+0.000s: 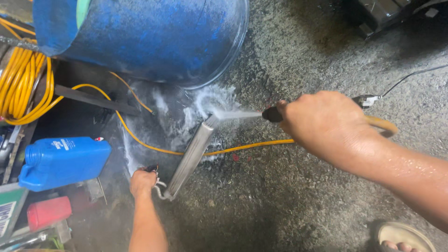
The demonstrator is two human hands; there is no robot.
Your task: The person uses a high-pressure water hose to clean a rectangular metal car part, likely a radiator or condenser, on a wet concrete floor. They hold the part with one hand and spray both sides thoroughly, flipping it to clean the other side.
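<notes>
My right hand [322, 123] grips a black spray nozzle [271, 114] on a yellow hose [242, 148]. A jet of water shoots left from it onto the top end of a long grey metal part [191, 157] that stands tilted on the wet concrete. My left hand [142, 181] holds the lower end of that metal part, by a small metal hook and a dark piece. White spray splashes around the part's upper end.
A big blue drum [154, 37] lies at the top. Coiled yellow hose [21, 81] hangs at left. A blue jerry can [60, 161] and a red container [46, 212] sit at lower left. A black cable with plug [368, 99] crosses right. A sandalled foot [401, 238] shows at the bottom right.
</notes>
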